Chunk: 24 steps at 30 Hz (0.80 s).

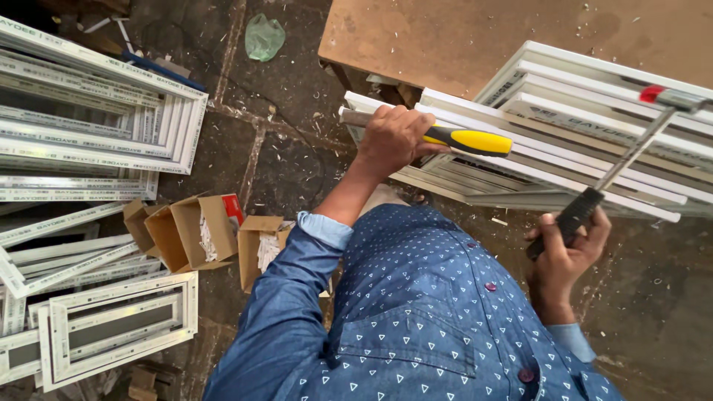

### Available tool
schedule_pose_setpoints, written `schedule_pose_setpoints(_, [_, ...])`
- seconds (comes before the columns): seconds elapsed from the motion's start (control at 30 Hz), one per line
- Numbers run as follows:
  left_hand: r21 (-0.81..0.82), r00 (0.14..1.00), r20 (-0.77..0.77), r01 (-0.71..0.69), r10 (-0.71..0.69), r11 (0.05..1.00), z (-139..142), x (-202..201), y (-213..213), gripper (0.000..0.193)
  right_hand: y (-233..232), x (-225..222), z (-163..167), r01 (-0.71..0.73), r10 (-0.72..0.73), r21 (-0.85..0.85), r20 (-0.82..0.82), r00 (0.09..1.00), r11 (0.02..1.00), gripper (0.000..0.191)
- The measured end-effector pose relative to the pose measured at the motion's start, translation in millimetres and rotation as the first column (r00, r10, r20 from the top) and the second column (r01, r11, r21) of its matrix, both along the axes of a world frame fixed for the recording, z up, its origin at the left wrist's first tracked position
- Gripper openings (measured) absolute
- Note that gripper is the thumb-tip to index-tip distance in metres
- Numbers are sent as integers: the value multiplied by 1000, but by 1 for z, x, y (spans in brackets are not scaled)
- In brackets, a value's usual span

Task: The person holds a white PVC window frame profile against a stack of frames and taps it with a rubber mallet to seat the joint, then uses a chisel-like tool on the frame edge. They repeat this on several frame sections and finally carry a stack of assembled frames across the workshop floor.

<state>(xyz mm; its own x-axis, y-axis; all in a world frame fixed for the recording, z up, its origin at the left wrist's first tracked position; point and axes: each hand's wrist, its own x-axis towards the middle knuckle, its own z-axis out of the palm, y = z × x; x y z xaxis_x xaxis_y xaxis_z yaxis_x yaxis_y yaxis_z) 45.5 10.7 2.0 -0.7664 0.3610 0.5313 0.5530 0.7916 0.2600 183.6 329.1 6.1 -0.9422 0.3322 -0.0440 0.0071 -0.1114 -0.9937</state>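
- Lying across the stack of white window frames (594, 141) in the upper right of the frame, a chisel-like tool with a yellow and black handle (464, 139) has its long axis running almost level, left to right, with the yellow end pointing right.
- The left hand (394, 137) is wrapped fully round the tool's left part, fingers curled tight; a grey stub sticks out past the fist toward the left.
- The right hand (568, 249), lower right, is closed round the black grip of a hammer (631, 148), whose shaft slants up and to the right to a head with a red mark near the right edge (well right of the yellow handle).
- So the hammer head sits to the right of the tool's yellow end, and the right hand is the nearer one to it.
- The frame stack overhangs the edge of a brown board table (445, 37); dark stone floor (290, 156) shows between it and the person's blue patterned shirt.
- Further left stand open cardboard boxes (200, 234) of small white parts, and beyond them more white frames (89, 119) piled on the floor.
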Motion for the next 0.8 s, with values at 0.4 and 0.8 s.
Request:
schedule_pose_setpoints(0.4, [-57, 999, 54, 7, -4, 998, 1, -10, -3, 58, -6, 0, 5, -96, 91, 111, 50, 995, 989, 52])
schedule_pose_setpoints(0.8, [123, 998, 67, 11, -20, 992, -2, -13, -10, 60, 8, 31, -10, -347, 325, 177, 144, 935, 921, 44])
